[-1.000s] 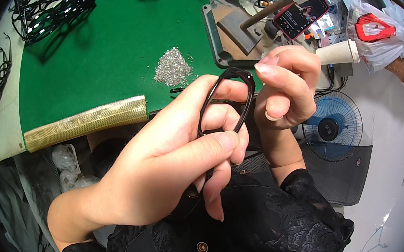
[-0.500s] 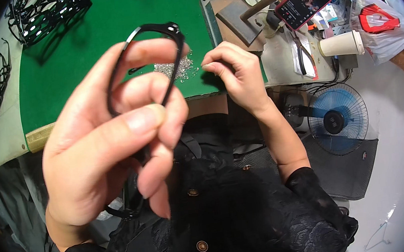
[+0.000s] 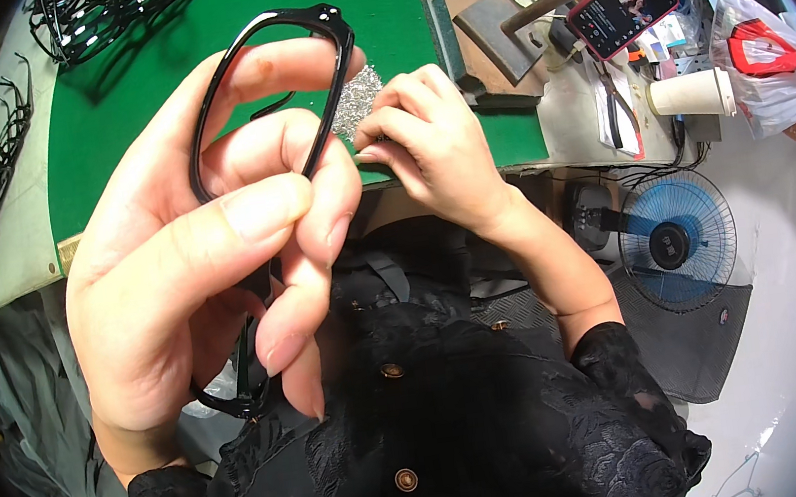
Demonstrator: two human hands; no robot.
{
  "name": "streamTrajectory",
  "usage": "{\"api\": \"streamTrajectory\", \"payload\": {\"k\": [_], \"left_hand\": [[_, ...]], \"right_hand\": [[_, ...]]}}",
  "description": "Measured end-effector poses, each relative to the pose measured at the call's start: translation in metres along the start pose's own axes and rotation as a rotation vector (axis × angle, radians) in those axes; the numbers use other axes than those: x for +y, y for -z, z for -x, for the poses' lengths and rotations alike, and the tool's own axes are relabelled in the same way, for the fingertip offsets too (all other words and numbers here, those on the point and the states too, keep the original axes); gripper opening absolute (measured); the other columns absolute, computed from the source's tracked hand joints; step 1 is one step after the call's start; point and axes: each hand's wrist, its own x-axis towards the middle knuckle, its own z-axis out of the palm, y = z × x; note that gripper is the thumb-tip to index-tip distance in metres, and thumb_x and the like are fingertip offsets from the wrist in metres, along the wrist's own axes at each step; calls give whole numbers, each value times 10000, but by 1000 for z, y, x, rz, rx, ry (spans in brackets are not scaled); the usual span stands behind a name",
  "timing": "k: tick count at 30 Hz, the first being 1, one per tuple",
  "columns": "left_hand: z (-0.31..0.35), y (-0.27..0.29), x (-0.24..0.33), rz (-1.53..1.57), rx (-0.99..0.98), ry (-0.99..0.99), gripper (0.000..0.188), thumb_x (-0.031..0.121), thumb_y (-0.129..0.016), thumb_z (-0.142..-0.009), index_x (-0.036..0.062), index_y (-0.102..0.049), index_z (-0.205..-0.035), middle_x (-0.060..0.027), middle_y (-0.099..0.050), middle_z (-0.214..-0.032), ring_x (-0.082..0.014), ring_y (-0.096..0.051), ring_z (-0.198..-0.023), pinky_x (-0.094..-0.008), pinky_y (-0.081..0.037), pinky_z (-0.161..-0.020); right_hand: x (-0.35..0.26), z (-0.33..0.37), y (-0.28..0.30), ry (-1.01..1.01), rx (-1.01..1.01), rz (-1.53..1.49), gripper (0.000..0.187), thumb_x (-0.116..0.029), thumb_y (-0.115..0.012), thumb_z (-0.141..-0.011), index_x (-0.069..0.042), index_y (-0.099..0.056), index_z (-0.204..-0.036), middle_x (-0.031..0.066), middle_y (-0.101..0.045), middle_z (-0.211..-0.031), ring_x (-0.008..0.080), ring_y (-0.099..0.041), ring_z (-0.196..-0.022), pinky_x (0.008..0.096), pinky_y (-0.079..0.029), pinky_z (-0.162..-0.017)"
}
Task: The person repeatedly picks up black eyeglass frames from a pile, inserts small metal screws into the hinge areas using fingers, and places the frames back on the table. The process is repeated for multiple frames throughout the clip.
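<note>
Green bench (image 3: 123, 113): left hand (image 3: 159, 248) pinches black glasses frame (image 3: 331, 26); right hand (image 3: 439, 139) bunches beside silvery bits (image 3: 357, 102), hold unclear; one careless knock could scatter them.

Blk specs frame (image 3: 334, 30), slvr bits (image 3: 359, 99) piled

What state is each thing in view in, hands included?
Black eyeglass frame, held
Left hand, closed on that frame
Small silvery pieces, heaped loosely, partly hidden behind right hand
Right hand, fingers curled, any grip unclear
Smartphone, screen lit
Electric fan, running or off unclear
Upper-left spectacle frames, heaped together
</note>
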Motion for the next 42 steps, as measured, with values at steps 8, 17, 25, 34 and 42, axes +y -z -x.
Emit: {"api": "streamTrajectory", "payload": {"k": [8, 17, 25, 34, 42], "left_hand": [[0, -8, 3, 1, 65, 43, 589, 113, -489, -845, -146, -292, -1336, -106, -473, -749, -89, -398, -342, -200, -370, -250], [-3, -10, 1, 22, -26, 80, 570, 105, -513, -850, -91, -307, -1343, -133, -498, -788, -112, -437, -397, -231, -444, -324], [-10, -33, -7, 19, -162, 259, 521, 79, -505, -856, -55, -307, -1319, -132, -487, -804, -132, -458, -407, -271, -479, -316], [-22, -38, -19, 127, -410, 399, 446, 65, -482, -925, -17, -304, -1325, -104, -517, -871, -110, -516, -536, -232, -482, -450], [-25, -36, -23, 129, -418, 413, 420, 80, -475, -932, -10, -305, -1305, -109, -515, -871, -112, -517, -522, -251, -499, -447]], "right_hand": [[-3, -13, -11, 20, -39, 87, 178, -161, -714, -689, -102, -599, -813, 48, -540, -892, 266, -503, -855, 381, -395, -728], [-3, -10, -5, 13, -14, 65, 183, -171, -691, -725, -87, -542, -791, 68, -501, -875, 260, -467, -872, 368, -383, -731], [12, -10, 63, -259, 140, -1000, 153, -142, -539, -922, -34, -482, -829, 40, -468, -832, 142, -469, -758, 262, -397, -701], [14, 0, 80, -72, 161, -1116, 214, -189, -631, -895, -4, -551, -822, 65, -525, -821, 145, -506, -759, 260, -425, -705], [16, -1, 83, -62, 145, -1025, 226, -200, -633, -893, -1, -558, -818, 75, -545, -803, 141, -511, -735, 247, -423, -683]]}}
